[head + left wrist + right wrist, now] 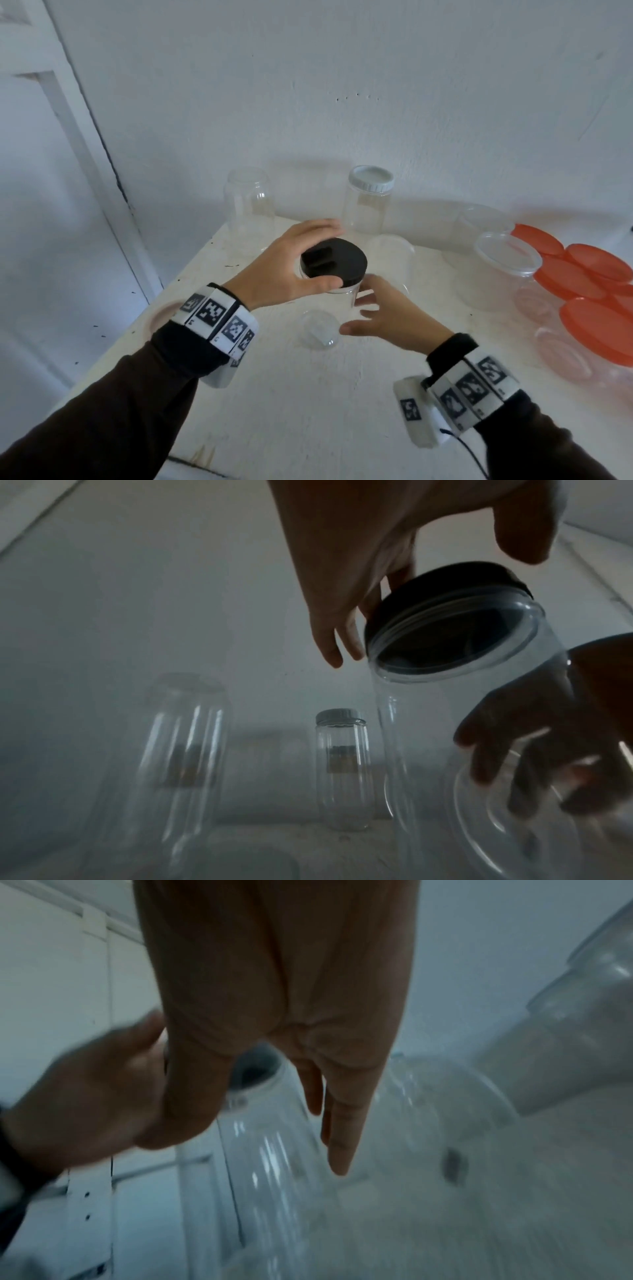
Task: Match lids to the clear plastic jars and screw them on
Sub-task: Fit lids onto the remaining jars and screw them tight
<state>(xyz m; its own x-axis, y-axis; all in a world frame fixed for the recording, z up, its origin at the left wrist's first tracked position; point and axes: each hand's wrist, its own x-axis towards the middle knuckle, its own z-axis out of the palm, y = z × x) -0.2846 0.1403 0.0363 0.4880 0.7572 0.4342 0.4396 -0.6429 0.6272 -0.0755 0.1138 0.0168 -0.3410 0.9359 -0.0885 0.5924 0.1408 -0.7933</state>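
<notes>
My left hand [289, 263] sits over the black lid [334, 262], thumb at its near edge and fingers [337, 642] curled round the far side, so I have the lid gripped on top of the clear jar [342, 301]. That jar stands upright near the middle of the white table [308, 394]. My right hand [387, 318] is open beside the jar's lower wall, fingers spread and relaxed. From the head view I cannot tell whether they touch the plastic; the left wrist view suggests they are just beside it.

To do this turn well, I judge I should first close the right hand round the jar body, because thin clear plastic will spin on the table if only the lid is driven. I should keep the lid level, as it looks slightly tilted from below, and back it off a little until the threads drop in before tightening. Light pressure is enough.

Behind stand an open jar [250, 202] and a jar with a white lid [371, 178]; orange lids [582, 274] lie to the right.
</notes>
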